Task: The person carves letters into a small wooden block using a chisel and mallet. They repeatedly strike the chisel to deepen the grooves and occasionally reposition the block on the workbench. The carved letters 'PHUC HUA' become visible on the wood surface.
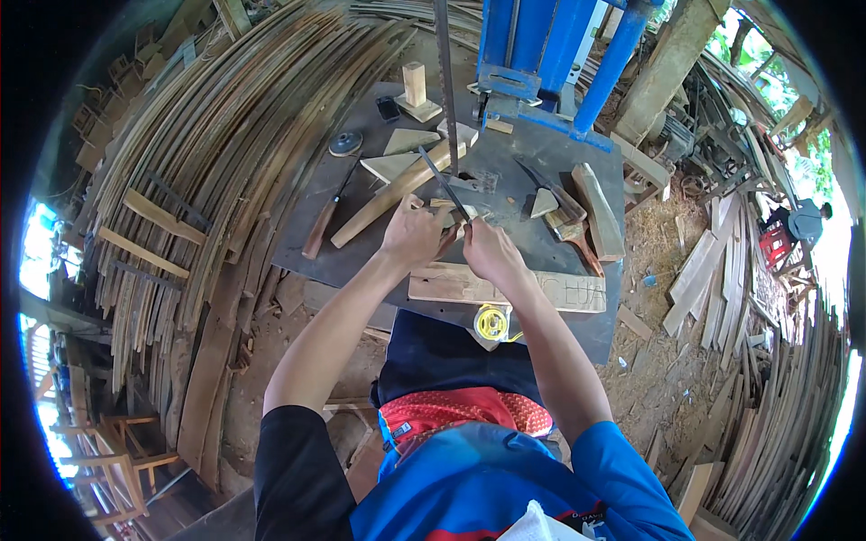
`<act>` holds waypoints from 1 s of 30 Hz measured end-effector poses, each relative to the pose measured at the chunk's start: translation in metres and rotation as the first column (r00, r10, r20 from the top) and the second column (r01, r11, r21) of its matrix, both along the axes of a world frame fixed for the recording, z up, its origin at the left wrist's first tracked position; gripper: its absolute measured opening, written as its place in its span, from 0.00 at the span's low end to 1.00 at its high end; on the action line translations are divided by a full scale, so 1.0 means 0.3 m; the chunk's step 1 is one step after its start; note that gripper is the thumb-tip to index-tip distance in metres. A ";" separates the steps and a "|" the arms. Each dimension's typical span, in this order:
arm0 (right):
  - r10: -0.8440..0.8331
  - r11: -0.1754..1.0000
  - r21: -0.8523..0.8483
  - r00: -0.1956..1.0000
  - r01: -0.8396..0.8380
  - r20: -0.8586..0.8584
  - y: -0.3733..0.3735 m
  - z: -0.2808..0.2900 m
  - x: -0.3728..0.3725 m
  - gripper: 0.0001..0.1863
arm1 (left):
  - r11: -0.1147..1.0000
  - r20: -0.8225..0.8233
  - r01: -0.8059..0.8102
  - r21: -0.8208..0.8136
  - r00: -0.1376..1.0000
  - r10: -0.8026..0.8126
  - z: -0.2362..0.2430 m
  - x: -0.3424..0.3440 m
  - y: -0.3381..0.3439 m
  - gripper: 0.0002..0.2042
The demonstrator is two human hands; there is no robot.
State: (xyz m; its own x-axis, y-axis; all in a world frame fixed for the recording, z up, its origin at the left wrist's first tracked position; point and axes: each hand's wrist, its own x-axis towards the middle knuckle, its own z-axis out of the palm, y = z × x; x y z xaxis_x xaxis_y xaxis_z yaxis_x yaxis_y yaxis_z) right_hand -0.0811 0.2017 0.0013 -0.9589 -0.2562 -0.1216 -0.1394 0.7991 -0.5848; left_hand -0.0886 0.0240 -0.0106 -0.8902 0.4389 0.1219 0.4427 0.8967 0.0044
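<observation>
My right hand [492, 251] is closed round the near end of a long, thin, dark file [442, 183], which slants up and to the left over the table. Beside it, my left hand [414, 231] is closed on a small wood piece [445, 206], mostly hidden by the fingers. The file crosses a long pale wood bar [383, 209] lying beyond both hands. Just below the hands lies a wooden board [442, 284] with marks on its face. A yellow tape measure [492, 322] sits at the table's near edge.
A bandsaw blade [446, 86] rises from the dark table [302, 212], with the blue saw frame [532, 54] behind. Wood offcuts [410, 142], a chisel-like tool [325, 216], a disc [345, 143] and tools with wooden handles [577, 236] lie around. Lumber is stacked left and right.
</observation>
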 end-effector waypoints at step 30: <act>-0.062 0.991 -0.121 0.995 0.053 -0.072 0.005 -0.080 0.048 0.15 | 0.997 -0.091 0.031 0.077 0.996 -0.024 0.002 0.009 -0.003 0.21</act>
